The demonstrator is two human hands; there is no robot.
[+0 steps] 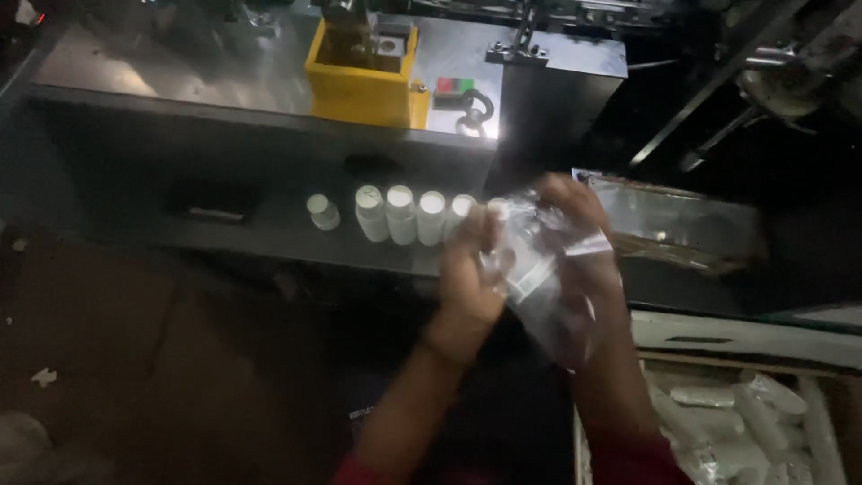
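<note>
My left hand [469, 278] and my right hand [582, 235] hold a clear plastic bag [539, 260] between them, in front of a dark machine ledge. The left hand pinches the bag's left edge, the right hand grips its upper right side. A row of several small white bottles [400, 214] stands on the ledge just left of my hands, with one bottle [322, 211] set apart at the left end. The picture is dim and blurred, so I cannot see whether anything is inside the bag.
A yellow open-topped box [364, 76] sits on the metal machine top [180, 72], next to a red and green switch [453, 86]. A cardboard box [745, 422] of bagged white bottles stands at lower right. Shiny film [673, 220] lies right of my hands.
</note>
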